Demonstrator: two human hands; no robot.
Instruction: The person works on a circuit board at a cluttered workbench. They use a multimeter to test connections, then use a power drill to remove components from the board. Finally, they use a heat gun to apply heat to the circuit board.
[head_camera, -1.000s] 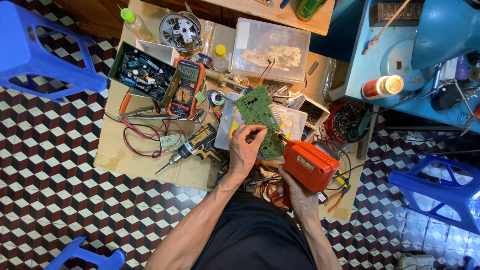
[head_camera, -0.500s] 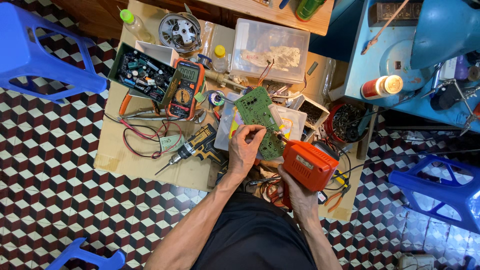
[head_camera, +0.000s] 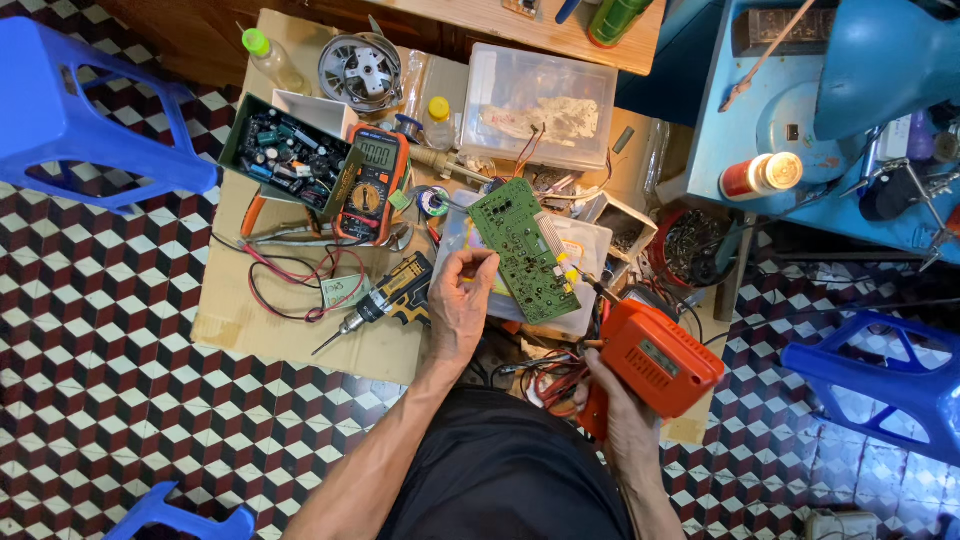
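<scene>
Head view: The left hand (head_camera: 462, 300) was closed on the lower left edge of a green circuit board (head_camera: 525, 248), fingers curled over the near corner, holding it tilted above a clear plastic tray (head_camera: 590, 240) on the low cardboard-covered work surface (head_camera: 250, 320). The right hand (head_camera: 612, 408) was wrapped tight round the grip of an orange soldering gun (head_camera: 655, 358), whose thin tip (head_camera: 585, 282) met the right-hand edge of the board near a row of yellow components. Whether the trigger was pressed could not be told.

To the left of the board lay an orange-cased multimeter (head_camera: 370, 185) with red and black leads (head_camera: 290, 285) looped across the cardboard, and a yellow-and-black cordless screwdriver (head_camera: 385, 298) just beside the left wrist. A dark tray of small electronic parts (head_camera: 285, 158) sat further left, touching the multimeter. A lidded clear plastic box (head_camera: 545, 105) stood beyond the board, with a round metal motor part (head_camera: 360, 68) near it. Blue plastic stools (head_camera: 70, 110) stood on the chequered floor (head_camera: 120, 400) on either side.
</scene>
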